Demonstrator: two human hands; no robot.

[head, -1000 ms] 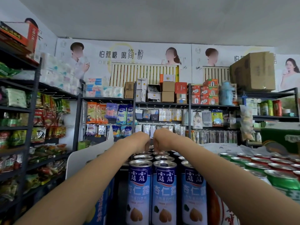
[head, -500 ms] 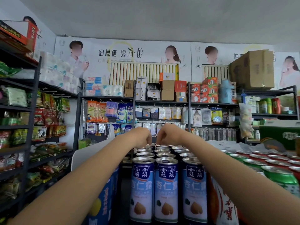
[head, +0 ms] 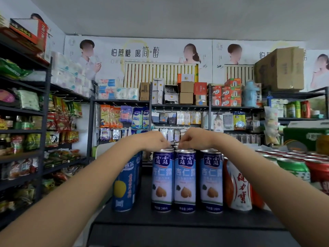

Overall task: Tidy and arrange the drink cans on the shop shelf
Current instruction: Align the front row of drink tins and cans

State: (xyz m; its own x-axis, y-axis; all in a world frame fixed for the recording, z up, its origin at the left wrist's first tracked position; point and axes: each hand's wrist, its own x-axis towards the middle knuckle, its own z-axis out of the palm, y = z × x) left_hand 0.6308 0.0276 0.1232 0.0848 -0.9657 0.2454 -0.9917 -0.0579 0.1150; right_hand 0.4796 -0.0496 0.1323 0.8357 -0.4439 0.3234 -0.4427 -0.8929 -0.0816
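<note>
- Tall, slim blue-and-white metal drink cans [head: 185, 179] stand upright in rows on the dark shop shelf [head: 178, 220]; the front row shows three.
- Behind that front row, the left hand [head: 154, 139] and right hand [head: 195, 138] curl over rear can tops; whether they grip cannot be told.
- Judged rigid, smooth, fairly heavy if full; best held round the body.
- Left of them stands a blue can with a yellow fruit picture [head: 123, 184].

Three tall blue-and-white almond drink cans [head: 185, 180] stood side by side at the front of the dark shelf board [head: 178, 220], more rows right behind them. A blue pear-printed can [head: 123, 184] sat to their left, a red-and-white printed pack [head: 238, 191] on the right.
</note>
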